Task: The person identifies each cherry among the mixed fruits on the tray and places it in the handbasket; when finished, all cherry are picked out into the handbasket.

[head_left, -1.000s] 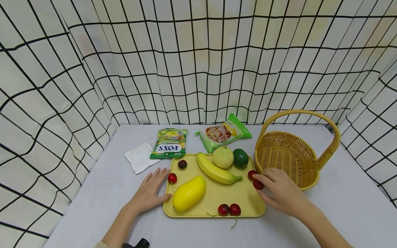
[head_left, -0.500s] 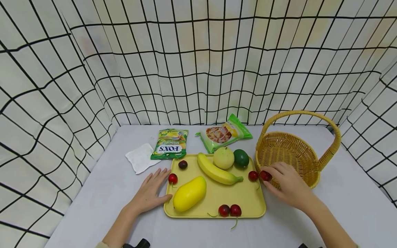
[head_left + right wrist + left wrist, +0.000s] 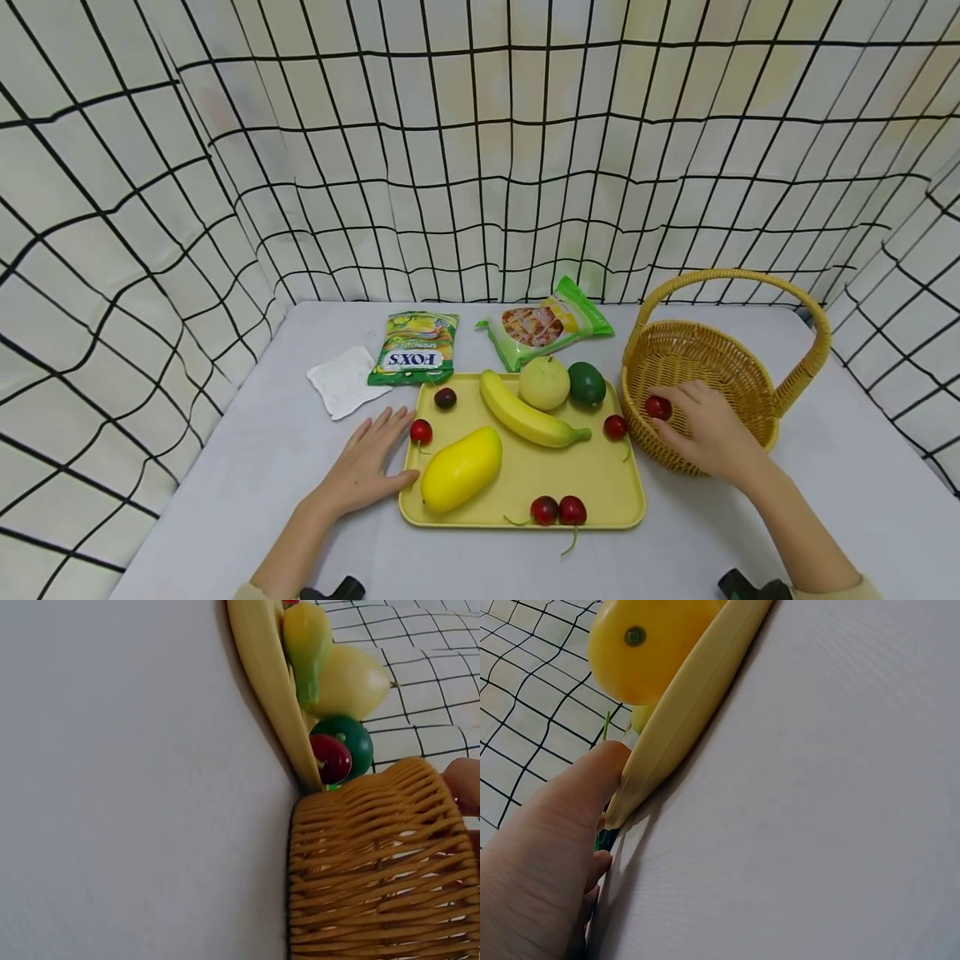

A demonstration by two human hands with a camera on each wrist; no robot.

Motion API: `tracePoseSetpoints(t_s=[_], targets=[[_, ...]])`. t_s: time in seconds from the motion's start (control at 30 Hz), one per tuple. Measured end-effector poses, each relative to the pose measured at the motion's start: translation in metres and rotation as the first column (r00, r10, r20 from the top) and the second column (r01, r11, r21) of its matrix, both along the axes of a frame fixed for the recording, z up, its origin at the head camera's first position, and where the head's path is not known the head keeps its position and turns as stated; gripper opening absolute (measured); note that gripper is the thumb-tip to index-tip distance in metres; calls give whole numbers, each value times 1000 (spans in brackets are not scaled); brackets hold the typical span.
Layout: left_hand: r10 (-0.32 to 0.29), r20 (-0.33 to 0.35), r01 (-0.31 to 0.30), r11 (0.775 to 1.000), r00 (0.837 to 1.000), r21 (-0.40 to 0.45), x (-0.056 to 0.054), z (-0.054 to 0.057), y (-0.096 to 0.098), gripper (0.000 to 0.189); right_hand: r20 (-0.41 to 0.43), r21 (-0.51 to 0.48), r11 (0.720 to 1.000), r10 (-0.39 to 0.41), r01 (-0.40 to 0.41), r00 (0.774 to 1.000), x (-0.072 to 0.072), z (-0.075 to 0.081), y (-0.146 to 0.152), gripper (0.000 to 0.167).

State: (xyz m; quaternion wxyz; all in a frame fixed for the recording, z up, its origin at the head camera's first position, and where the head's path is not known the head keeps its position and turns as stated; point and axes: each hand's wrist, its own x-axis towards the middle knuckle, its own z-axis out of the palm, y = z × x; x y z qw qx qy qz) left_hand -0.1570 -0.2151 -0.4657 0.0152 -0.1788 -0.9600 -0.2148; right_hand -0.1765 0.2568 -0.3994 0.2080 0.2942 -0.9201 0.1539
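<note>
In the head view my right hand pinches a red cherry just inside the near left rim of the wicker basket. The right wrist view shows mostly the basket's woven side, hiding the pinched cherry. My left hand lies with straight fingers against the left edge of the yellow tray; its thumb touches the rim. On the tray are a mango, a banana, a pale green round fruit, a dark green fruit and several cherries.
Behind the tray lie a green candy bag and a green snack packet. A white square packet is left of them. Black-lined grid cloth walls in the back and sides. The basket's tall handle arches over it.
My right hand has lifted one cherry from the tray's right edge and carried it right, over the basket's rim. The left hand stays at the tray's edge.
</note>
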Motion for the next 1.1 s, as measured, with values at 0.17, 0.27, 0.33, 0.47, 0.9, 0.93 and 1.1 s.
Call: tracePoseSetpoints(t_s=[0.17, 0.27, 0.33, 0.47, 0.9, 0.93, 1.1], targets=[[1, 3, -1, 1000, 1000, 2, 0, 0, 0, 81, 83, 13, 999, -52, 51, 995, -6, -5, 5, 37], [0, 2, 0, 1000, 1000, 1, 1, 1, 1, 81, 139, 27, 997, -71, 68, 988, -8, -7, 7, 37], [0, 1, 0, 1000, 1000, 2, 1, 1, 1, 81, 171, 35, 997, -78, 73, 982, -10, -8, 8, 37], [2, 1, -2, 1000, 1000, 1, 1, 1, 1, 81, 224, 46, 997, -77, 69, 972, -14, -11, 12, 38], [-8, -30, 9, 1000, 1000, 8, 0, -2, -1, 80, 283, 109, 994, -48, 18, 958, -29, -20, 18, 36], [-9, -30, 9, 1000, 1000, 7, 0, -2, -1, 80, 282, 114, 993, -47, 15, 958, -30, -20, 18, 35], [-6, -26, 6, 1000, 1000, 4, 0, -2, -1, 80, 293, 137, 991, -50, 10, 955, -33, -20, 17, 33]])
